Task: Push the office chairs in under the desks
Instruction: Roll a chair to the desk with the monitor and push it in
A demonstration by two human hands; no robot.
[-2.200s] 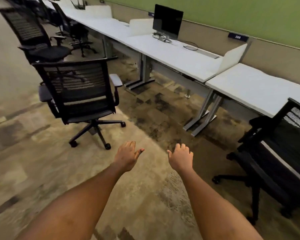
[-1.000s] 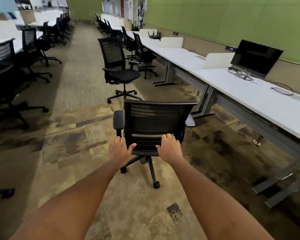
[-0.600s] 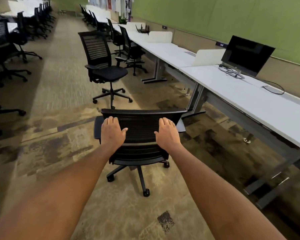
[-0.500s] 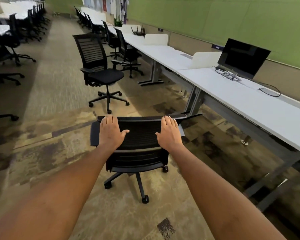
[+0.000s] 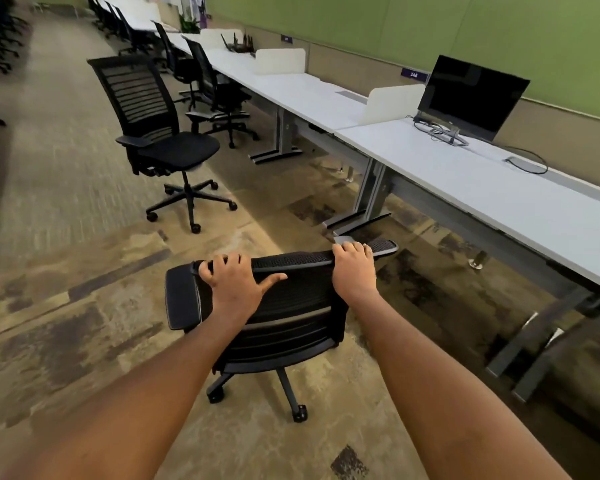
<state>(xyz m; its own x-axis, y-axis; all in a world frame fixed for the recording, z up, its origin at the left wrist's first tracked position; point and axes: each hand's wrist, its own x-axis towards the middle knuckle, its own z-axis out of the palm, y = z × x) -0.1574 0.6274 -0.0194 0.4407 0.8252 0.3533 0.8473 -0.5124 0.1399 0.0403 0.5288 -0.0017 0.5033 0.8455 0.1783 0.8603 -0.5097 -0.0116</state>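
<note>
A black mesh office chair [image 5: 291, 306] stands right in front of me on the carpet, its back toward me. My left hand [image 5: 234, 284] grips the top edge of the backrest near its left corner, fingers curled over the rim. My right hand [image 5: 354, 271] grips the same edge near the right corner. The white desk [image 5: 499, 199] runs along the right, its edge about a chair's width from the chair. A second black chair [image 5: 160, 140] stands out in the aisle ahead on the left.
A dark monitor [image 5: 471, 95] with cables sits on the desk at the right. Grey desk legs [image 5: 368, 199] stand just beyond the chair. More chairs [image 5: 219, 95] line the desks farther on. White dividers [image 5: 390, 103] split the desktops. A green wall [image 5: 430, 26] backs them.
I walked up to the chair and laid both hands on its backrest. Since half a second ago the fingers have curled over the top edge and the chair has come closer, turning toward the desk.
</note>
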